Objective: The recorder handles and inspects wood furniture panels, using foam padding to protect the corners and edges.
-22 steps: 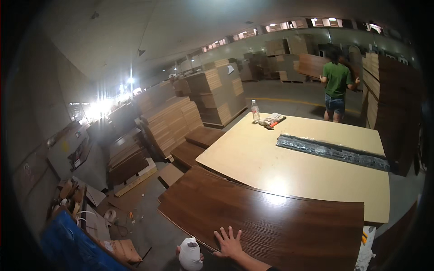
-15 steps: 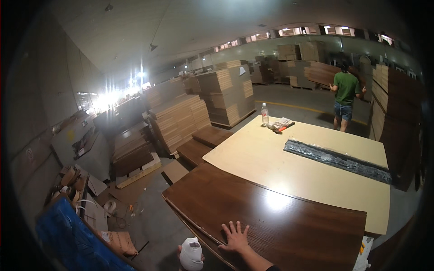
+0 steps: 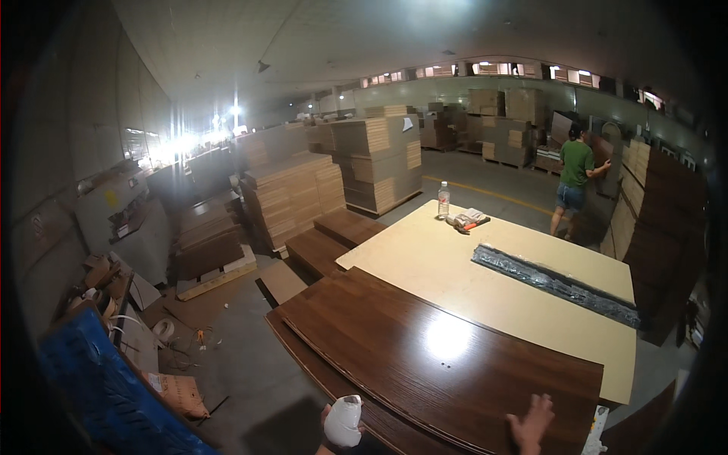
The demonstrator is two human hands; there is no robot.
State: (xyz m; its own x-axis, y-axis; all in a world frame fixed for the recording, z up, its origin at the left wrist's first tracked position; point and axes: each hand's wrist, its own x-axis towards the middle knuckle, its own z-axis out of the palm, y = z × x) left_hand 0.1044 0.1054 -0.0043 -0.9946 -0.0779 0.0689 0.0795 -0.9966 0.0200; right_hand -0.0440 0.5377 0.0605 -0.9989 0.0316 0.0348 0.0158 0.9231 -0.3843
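A dark brown wood-grain panel [image 3: 394, 318] lies across the near side of the worktable, over another brown panel [image 3: 296, 353] whose left edge sticks out below it. At the near left edge of the panels, my left hand [image 3: 327, 415] is closed around a white, rounded container [image 3: 344, 422]. What the container holds is hidden. My right hand [image 3: 533, 425] rests toward the right end of the top panel, its fingers spread and nothing in them. A few small dark marks [image 3: 446, 365] show on the panel's surface, beside a bright light reflection.
Beyond the panels, the cream tabletop [image 3: 425, 250] bears a plastic bottle [image 3: 444, 200], a red-handled hammer [image 3: 473, 225] and a long plastic-wrapped bundle [image 3: 553, 284]. Stacked boards [image 3: 296, 201] stand at far left. A person in green [image 3: 575, 171] walks at far right. Tape rolls [image 3: 163, 330] lie left.
My right hand has slid right along the panel. My left hand, with the white container, has come up and right to the panel edge. The person in green has turned and moved with a board.
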